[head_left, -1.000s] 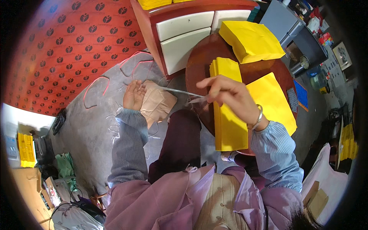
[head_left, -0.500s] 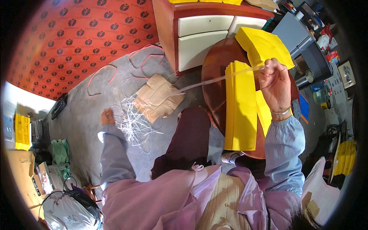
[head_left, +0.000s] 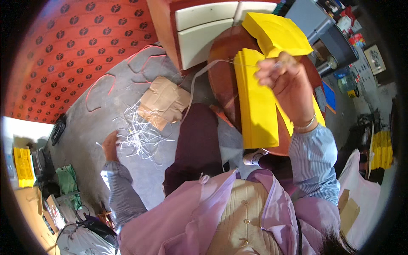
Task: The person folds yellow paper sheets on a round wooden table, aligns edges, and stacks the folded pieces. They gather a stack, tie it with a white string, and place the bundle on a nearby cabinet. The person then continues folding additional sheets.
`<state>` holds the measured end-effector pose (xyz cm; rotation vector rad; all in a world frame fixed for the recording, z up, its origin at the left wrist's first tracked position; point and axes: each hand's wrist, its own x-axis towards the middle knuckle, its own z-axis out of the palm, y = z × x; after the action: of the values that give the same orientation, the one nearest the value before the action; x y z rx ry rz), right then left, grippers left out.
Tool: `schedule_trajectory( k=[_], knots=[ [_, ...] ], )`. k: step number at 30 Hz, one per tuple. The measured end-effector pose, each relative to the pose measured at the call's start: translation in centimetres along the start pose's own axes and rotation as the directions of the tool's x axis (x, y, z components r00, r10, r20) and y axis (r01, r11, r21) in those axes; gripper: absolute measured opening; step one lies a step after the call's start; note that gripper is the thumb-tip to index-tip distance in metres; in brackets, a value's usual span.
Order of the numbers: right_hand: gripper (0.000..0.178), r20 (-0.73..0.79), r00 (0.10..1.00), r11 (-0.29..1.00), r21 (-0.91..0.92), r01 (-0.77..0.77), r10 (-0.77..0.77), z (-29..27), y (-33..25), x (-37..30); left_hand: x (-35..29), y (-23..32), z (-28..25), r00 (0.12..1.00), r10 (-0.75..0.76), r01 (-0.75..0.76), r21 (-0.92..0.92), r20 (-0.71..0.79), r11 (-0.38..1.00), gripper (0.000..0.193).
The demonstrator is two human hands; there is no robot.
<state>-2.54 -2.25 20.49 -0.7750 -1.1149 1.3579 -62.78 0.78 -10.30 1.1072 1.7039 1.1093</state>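
Note:
My right hand [head_left: 289, 85] is raised over the round brown table with its fingers pinched on a long pale plastic strip [head_left: 196, 78]. The strip arcs left past the table edge and drops toward my knee. Below that hand lies a tall stack of folded yellow sheets [head_left: 255, 102], with a second yellow bundle [head_left: 280, 34] behind it. Low on the left, my left hand [head_left: 110, 145] is beside a tangled heap of thin white strips [head_left: 142, 134] on the floor. Its fingers are curled; a small white end shows at its side, but what it grips is unclear.
The round brown table [head_left: 221, 46] stands at my right knee. A crumpled brown paper piece [head_left: 163, 100] lies on the grey floor. Red straps [head_left: 100, 87] lie near the red patterned sheet [head_left: 85, 51]. A cabinet with white drawers [head_left: 206, 32] stands ahead.
The plastic strip has gone from nearly straight to a slack curve, and its far end has left the brown paper. My left hand has come nearer to me. The whole view has shifted.

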Motion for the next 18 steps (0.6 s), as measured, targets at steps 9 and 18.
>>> schedule_trajectory(
  k=[9,18],
  knots=[
    [0.016,-0.15,0.914,0.92,-0.052,-0.389,0.378,3.0,6.2,-16.3,-23.6,23.6,23.7,0.222,0.282,0.809,-0.337,0.934,0.481,0.036],
    [0.023,-0.421,0.804,0.897,0.331,-0.294,0.419,-4.6,11.9,-28.6,-26.2,15.2,26.7,0.142,0.089,0.974,-0.155,0.986,0.167,0.024]
  ],
)
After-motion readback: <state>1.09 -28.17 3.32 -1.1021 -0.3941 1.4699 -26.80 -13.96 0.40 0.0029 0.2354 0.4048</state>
